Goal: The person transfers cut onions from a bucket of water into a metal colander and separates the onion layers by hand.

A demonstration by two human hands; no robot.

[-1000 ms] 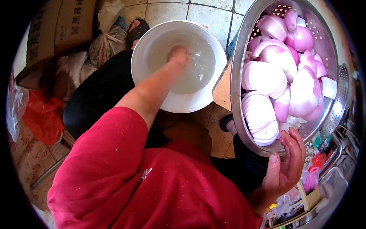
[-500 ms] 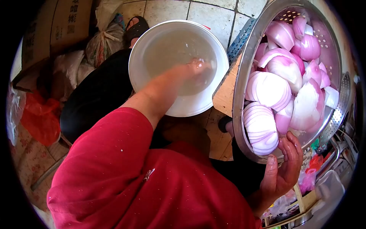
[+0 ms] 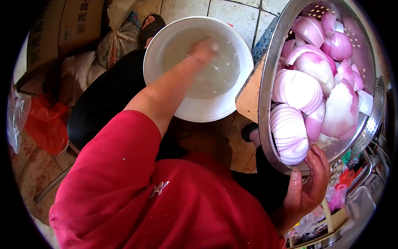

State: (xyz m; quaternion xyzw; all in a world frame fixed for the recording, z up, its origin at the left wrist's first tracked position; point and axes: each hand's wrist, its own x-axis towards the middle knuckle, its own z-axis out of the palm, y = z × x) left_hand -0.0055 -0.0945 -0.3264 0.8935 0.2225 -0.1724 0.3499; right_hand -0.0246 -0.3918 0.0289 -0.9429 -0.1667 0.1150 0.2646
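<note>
My left hand (image 3: 204, 50) is in the cloudy water of a white bucket (image 3: 199, 111), which stands low in front of me. Motion blur and water smear its fingers, so I cannot tell whether it holds anything. At the right, my right hand (image 3: 309, 182) looks wet, thumb apart from its loosely bent fingers. Those fingertips overlap the near rim of a metal colander (image 3: 265, 124); whether they press on it is unclear. Inside the colander lie several pieces of peeled red onion (image 3: 297, 90), and one near my fingertips (image 3: 289, 135) is cut into slices.
A wooden block (image 3: 251, 93) and a blue perforated crate (image 3: 264, 39) sit between bucket and colander. Cardboard (image 3: 62, 35), a tied plastic bag (image 3: 118, 43) and a red bag (image 3: 46, 124) lie at the left. More clutter and a clear container (image 3: 360, 211) are at lower right.
My left hand has moved left and up within the bucket. The bucket and colander appear shifted slightly right and up in the view. My right hand stays almost the same.
</note>
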